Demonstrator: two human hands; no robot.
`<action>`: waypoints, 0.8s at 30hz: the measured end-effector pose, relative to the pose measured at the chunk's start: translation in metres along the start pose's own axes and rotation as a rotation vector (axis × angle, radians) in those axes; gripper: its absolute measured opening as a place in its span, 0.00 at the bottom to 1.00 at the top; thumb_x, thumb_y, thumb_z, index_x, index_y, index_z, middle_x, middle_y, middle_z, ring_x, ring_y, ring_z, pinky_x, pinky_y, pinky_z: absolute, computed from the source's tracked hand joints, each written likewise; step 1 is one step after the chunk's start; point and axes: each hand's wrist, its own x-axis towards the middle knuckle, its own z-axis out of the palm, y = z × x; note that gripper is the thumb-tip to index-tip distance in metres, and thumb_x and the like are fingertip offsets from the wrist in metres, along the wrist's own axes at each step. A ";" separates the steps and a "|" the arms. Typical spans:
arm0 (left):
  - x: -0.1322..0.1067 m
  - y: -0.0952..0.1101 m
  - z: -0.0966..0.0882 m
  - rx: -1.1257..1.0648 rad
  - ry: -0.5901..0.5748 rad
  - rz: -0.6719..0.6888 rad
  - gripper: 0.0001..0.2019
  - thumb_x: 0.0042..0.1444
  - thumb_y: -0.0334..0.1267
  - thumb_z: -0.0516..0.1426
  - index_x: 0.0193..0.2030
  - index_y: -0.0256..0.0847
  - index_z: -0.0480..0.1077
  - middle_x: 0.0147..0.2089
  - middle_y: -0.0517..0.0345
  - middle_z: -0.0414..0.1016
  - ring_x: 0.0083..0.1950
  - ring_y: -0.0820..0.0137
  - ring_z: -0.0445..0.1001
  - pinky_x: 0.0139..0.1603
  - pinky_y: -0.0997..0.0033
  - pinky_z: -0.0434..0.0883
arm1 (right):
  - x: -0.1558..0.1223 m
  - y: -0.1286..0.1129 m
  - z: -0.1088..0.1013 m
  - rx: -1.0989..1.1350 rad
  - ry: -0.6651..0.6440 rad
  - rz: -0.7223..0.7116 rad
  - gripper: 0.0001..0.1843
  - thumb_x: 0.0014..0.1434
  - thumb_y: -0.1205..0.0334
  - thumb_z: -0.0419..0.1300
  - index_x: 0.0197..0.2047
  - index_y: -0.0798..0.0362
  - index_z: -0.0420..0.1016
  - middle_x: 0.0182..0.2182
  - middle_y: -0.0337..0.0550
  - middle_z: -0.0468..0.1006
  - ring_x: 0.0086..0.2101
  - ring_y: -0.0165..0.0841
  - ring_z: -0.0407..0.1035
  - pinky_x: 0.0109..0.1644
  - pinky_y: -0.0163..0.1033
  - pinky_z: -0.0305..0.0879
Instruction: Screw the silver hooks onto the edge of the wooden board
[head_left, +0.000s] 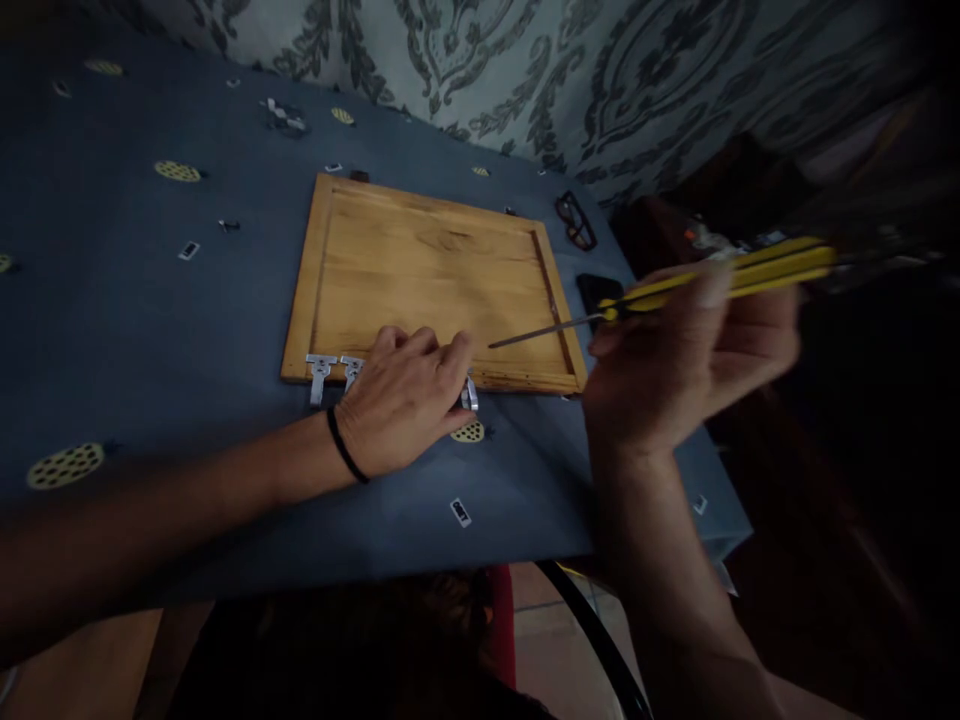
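A framed wooden panel [435,265], like a small cabinet door, lies flat on the table. Silver hinges [320,378] sit along its near edge, some partly covered by my hand. My left hand [409,395], with a black band at the wrist, is bent over that edge, thumb and forefinger closed about another metal hinge [471,393]; its grip is partly hidden. To the right, my right hand [675,365] grasps the yellow-and-black handle of a screwdriver [720,280]. The blade points left over the panel's lower right part, its tip apart from the hinges.
A blue pineapple-print cloth covers the table [225,300]. Small metal parts [283,117] lie at the back left, and another small part [229,226] nearer. Glasses [575,220] and a dark flat object [600,290] are right of the panel. A patterned wall stands behind.
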 end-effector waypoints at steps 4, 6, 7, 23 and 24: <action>0.000 0.000 0.001 0.013 0.021 -0.001 0.25 0.63 0.45 0.62 0.59 0.35 0.58 0.51 0.47 0.78 0.55 0.55 0.73 0.53 0.57 0.62 | -0.005 0.013 -0.006 -0.061 -0.138 0.079 0.16 0.57 0.48 0.69 0.29 0.48 0.72 0.19 0.29 0.68 0.14 0.23 0.62 0.15 0.32 0.54; 0.000 0.000 0.001 0.020 0.021 0.000 0.25 0.63 0.45 0.62 0.59 0.34 0.58 0.50 0.47 0.78 0.55 0.54 0.73 0.53 0.57 0.62 | -0.008 0.015 -0.007 -0.076 -0.186 0.097 0.16 0.57 0.47 0.68 0.29 0.49 0.72 0.19 0.28 0.68 0.15 0.24 0.64 0.16 0.32 0.56; -0.001 0.001 0.001 0.024 0.018 0.001 0.25 0.63 0.45 0.62 0.58 0.34 0.59 0.50 0.47 0.78 0.55 0.54 0.73 0.53 0.57 0.62 | -0.009 0.016 -0.007 -0.085 -0.198 0.100 0.17 0.57 0.46 0.68 0.30 0.49 0.72 0.18 0.28 0.68 0.15 0.24 0.65 0.16 0.32 0.57; -0.002 0.001 0.001 0.019 0.023 0.000 0.23 0.64 0.46 0.61 0.57 0.35 0.59 0.52 0.46 0.78 0.56 0.56 0.73 0.54 0.56 0.63 | -0.010 0.011 -0.008 -0.053 -0.203 0.131 0.17 0.55 0.46 0.69 0.31 0.50 0.74 0.21 0.29 0.72 0.16 0.24 0.66 0.17 0.32 0.64; -0.002 0.001 0.001 0.018 0.028 0.004 0.23 0.64 0.46 0.61 0.57 0.35 0.59 0.52 0.46 0.78 0.57 0.56 0.73 0.54 0.56 0.64 | -0.010 0.011 -0.009 -0.045 -0.207 0.136 0.16 0.55 0.46 0.69 0.32 0.50 0.75 0.21 0.29 0.73 0.16 0.24 0.66 0.18 0.32 0.64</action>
